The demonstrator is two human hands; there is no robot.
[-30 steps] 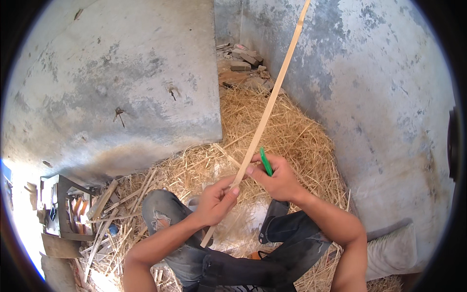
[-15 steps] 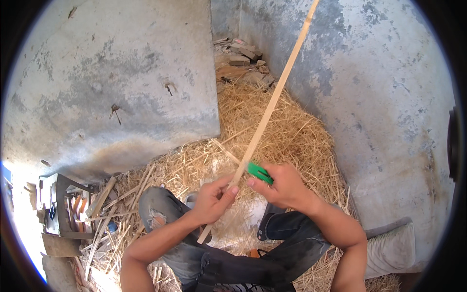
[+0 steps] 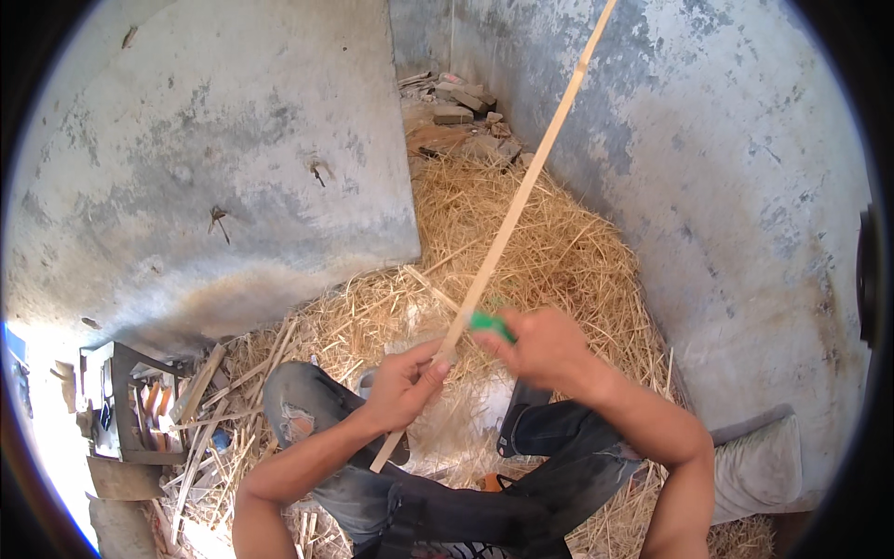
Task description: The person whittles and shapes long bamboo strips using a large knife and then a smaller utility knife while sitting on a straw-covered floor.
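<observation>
A long, pale bamboo strip [image 3: 510, 219] slants from my lap up toward the far right, past the upper edge of the view. Low on the strip, my left hand [image 3: 402, 387] is closed around it, thumb on top. My right hand [image 3: 551, 349] grips a small green tool [image 3: 492, 326] against the strip just above the left hand. Motion smears that hand and tool, and any blade is hidden. A shorter stick [image 3: 430, 287] lies behind the strip, pointing to the upper left.
Straw-like shavings [image 3: 559, 252] heap up to the far wall corner, where broken bricks [image 3: 456, 114] lie. A concrete slab wall [image 3: 214, 168] stands on the left. Beside my left knee are loose strips [image 3: 200, 438] and a dark frame [image 3: 121, 401]. A pale sack [image 3: 759, 470] leans at the right.
My right hand has shifted slightly up and right, with the green tool still at the strip. The strip has turned a little, and my left hand keeps its hold.
</observation>
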